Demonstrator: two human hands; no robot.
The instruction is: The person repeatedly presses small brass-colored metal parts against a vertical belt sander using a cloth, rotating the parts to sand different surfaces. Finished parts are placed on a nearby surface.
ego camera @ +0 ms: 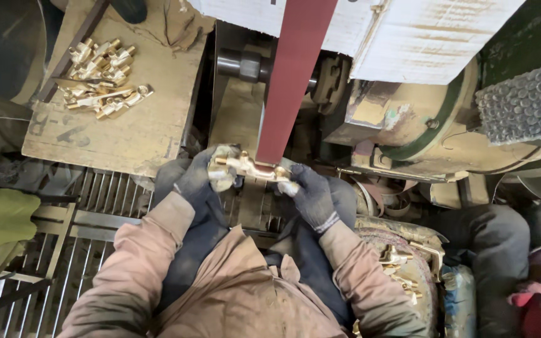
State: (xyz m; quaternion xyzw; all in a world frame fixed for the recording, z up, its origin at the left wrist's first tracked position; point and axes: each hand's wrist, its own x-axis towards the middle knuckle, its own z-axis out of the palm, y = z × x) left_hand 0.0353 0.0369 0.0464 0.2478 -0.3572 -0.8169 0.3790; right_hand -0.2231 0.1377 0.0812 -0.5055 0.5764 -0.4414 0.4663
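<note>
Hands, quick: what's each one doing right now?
Left hand: closed on one end of the brass fitting.
Right hand: closed on its other end, at the red belt.

Object: brass fitting (pixel 252 168), elongated tap-like casting with knobbed ends.
Finish: bright yellow metal, shiny, dusted pale at the left end.
Pose: held roughly level, long axis running left to right, slightly tilted down to the right.
Position: pressed against the lower end of the dark red sanding belt (pixel 292 81).
Support: gripped at both ends; carried by no surface.

white cardboard box (pixel 408 37) at top
</note>
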